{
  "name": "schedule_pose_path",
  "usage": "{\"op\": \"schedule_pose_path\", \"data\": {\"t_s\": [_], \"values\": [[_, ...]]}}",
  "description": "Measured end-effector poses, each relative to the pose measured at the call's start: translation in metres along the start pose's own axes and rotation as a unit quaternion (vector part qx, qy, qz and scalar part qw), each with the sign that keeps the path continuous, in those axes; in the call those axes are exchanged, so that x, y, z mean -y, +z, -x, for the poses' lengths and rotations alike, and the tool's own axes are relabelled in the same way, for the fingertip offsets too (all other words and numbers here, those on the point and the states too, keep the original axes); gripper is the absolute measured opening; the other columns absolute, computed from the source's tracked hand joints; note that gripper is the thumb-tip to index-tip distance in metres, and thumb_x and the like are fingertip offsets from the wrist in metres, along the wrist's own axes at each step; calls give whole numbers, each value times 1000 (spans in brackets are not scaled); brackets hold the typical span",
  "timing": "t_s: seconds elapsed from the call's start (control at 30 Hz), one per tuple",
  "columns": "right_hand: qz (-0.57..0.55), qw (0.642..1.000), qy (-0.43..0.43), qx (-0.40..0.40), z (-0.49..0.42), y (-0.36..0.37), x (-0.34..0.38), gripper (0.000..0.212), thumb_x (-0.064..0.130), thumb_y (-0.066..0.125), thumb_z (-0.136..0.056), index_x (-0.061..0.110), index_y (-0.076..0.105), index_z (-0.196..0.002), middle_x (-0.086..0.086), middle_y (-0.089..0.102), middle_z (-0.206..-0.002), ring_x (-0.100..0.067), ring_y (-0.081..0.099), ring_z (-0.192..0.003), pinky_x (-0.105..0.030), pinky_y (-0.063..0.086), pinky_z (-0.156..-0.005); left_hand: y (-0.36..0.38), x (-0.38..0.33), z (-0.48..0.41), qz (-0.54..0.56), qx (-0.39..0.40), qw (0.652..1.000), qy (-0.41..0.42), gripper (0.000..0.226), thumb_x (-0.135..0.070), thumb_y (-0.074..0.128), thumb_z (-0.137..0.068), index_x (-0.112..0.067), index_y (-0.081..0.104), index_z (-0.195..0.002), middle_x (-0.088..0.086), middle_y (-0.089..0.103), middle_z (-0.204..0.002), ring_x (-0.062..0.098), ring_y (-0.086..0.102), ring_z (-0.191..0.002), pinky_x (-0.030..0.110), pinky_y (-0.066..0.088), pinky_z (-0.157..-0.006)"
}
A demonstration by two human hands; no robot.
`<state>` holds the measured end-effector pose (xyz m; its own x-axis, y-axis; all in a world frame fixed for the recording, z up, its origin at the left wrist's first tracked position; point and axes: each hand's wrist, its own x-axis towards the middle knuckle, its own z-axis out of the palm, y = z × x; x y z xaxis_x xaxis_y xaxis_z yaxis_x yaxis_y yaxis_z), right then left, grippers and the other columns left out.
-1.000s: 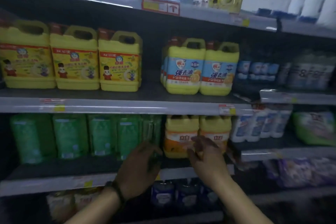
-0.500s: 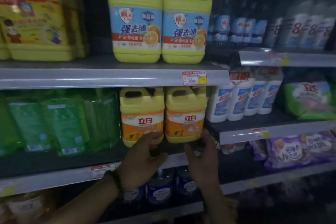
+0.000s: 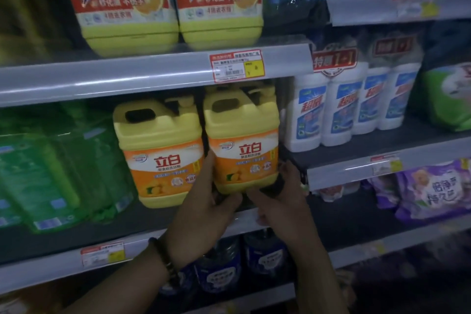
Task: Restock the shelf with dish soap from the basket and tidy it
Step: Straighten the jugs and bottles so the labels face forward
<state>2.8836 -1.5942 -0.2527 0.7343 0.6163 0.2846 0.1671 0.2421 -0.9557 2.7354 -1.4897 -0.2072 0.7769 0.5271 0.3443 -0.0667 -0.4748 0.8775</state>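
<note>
Head view: left hand (image 3: 204, 211) and right hand (image 3: 283, 206) hold yellow jug (image 3: 244, 145) — twin jug (image 3: 158, 153) alongside.

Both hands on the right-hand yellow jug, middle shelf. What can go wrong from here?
1. The left hand and right hand grip the right jug only near its base; it could tip forward over the shelf edge.
2. Left fingers sit between it and the left jug; sliding may pinch them or skew that jug.
3. White bottles close on the right might get knocked.
</note>
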Motion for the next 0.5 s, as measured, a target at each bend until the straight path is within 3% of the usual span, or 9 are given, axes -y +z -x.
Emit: {"op": "schedule_pose_path", "data": {"t_s": [0.07,0.13,0.23,0.3,0.4,0.5], "values": [[-27,1000,-6,14,-2,-2,4,85,20,87,-89,53,39,-151,26,69,-129,-12,75,-103,-32,62,-64,-1,3,2,3,14,1000,-6,93,7,58,-101,-50,14,-160,-59,35,-142,-26,37,-135,12,44,-111],[-26,999,-15,24,0,-1,7,89,17,89,-86,55,42,-151,25,69,-131,-11,73,-108,-27,59,-64,-4,4,5,25,20,999,-28,93,12,56,-99,-44,15,-162,-57,41,-140,-26,42,-132,9,47,-105],[-27,999,-29,31,10,1,8,85,15,91,-84,52,50,-148,14,68,-139,-13,70,-118,-26,60,-80,-3,-4,10,47,7,998,-28,90,17,56,-96,-42,26,-158,-51,53,-134,-22,51,-127,9,49,-100],[-19,999,-42,24,18,-1,9,86,21,93,-79,47,52,-150,12,63,-144,-6,65,-125,-33,60,-96,-2,-8,14,65,-6,997,-27,86,16,56,-97,-44,33,-154,-45,58,-133,-16,56,-126,15,52,-103],[13,998,-55,-7,30,-9,11,82,30,92,-79,53,51,-146,21,52,-140,8,59,-122,-30,58,-102,1,-11,22,73,-8,997,-1,82,10,63,-97,-40,35,-157,-24,58,-148,3,57,-137,28,50,-112],[57,998,-34,-1,35,-14,11,85,54,81,-72,58,45,-149,28,43,-137,-2,58,-125,-49,60,-100,6,-13,24,61,-31,998,14,80,-6,69,-89,-38,40,-156,-10,58,-151,14,58,-138,39,53,-111]]}}
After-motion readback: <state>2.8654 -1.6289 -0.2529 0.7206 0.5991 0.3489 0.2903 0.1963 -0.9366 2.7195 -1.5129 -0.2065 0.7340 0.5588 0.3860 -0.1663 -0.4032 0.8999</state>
